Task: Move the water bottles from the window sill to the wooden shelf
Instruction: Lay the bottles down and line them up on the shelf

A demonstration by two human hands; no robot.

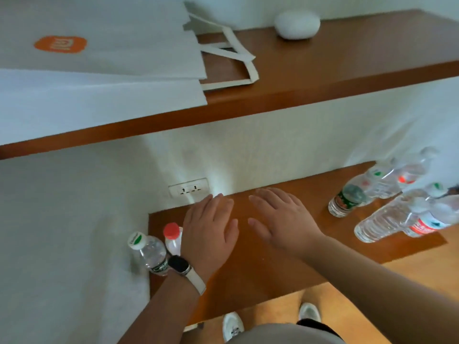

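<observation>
Both my hands hover flat over the lower wooden shelf (248, 269), fingers straight, holding nothing. My left hand (211, 232) wears a watch with a white strap. Just left of it, at the shelf's left end, stand two bottles: one with a white and green cap (149, 254) and one with a red cap (172, 235), partly hidden by my wrist. My right hand (280, 219) is over the shelf's middle. Several clear water bottles (387, 214) stand at the shelf's right end, one with a green label (347, 198).
An upper wooden shelf (323, 78) carries a white paper bag with an orange logo (99, 58) and a white rounded object (296, 24). A wall socket (188, 188) sits behind the lower shelf. My white shoes (232, 326) show on the wooden floor below.
</observation>
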